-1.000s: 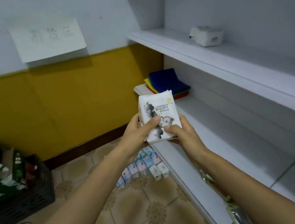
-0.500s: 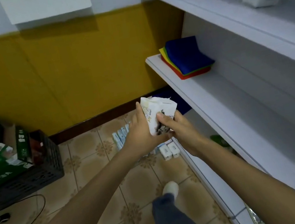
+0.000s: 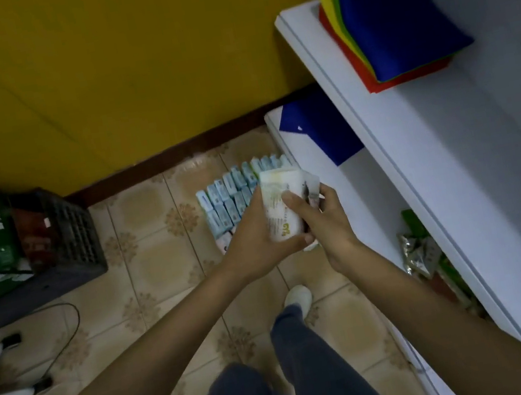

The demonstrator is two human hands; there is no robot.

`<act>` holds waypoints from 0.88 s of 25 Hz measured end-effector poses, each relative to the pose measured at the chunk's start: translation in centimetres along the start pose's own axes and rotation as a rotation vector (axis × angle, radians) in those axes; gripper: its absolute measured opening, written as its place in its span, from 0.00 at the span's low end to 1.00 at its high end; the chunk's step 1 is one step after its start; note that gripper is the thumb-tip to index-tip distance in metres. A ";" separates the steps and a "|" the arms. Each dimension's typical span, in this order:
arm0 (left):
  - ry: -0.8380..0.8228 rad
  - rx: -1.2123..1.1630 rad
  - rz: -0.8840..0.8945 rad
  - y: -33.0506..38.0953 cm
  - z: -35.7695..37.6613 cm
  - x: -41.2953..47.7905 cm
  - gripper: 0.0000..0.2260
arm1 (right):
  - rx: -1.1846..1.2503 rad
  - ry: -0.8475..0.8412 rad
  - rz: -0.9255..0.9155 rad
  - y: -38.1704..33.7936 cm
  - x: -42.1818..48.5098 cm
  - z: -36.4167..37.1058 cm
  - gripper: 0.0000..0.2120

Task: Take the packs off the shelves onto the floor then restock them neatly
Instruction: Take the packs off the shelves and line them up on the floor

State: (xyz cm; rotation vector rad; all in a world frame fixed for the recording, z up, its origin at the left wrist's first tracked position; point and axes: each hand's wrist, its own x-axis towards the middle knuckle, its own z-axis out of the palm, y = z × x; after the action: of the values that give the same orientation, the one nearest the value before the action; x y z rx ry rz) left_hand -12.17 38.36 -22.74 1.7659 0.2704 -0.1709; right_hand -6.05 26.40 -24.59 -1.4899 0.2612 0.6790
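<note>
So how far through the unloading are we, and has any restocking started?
Done: rows of packs already stand on the floor tiles by the wall, and the middle shelf holds only the folded cloths.

In hand: both the left hand and right hand hold a white pack above those rows.

Left: setting it down, the bags on the lower shelf, then all restocking.

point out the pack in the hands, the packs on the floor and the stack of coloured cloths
held pack (image 3: 280, 207): head view, its white printed face
floor packs (image 3: 230, 199): head view, blue tops of the rows
coloured cloths (image 3: 393, 13): head view, the blue top cloth
</note>
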 end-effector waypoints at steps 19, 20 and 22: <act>-0.070 -0.304 -0.947 -44.8 9.6 22.1 0.02 | -0.135 0.263 0.604 36.2 31.1 -6.7 0.33; -0.042 -0.250 -0.949 -47.4 10.1 23.2 0.08 | -0.074 0.288 0.640 38.6 32.8 -6.9 0.35; -0.004 -0.141 -0.944 -51.9 11.3 25.1 0.35 | 0.099 0.319 0.755 43.5 36.2 -7.0 0.34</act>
State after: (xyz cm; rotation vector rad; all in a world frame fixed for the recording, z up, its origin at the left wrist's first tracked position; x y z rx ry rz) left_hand -1.94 39.56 -80.55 1.3766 1.0741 -0.8042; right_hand -0.15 26.20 -81.37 -1.3861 1.1234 0.9968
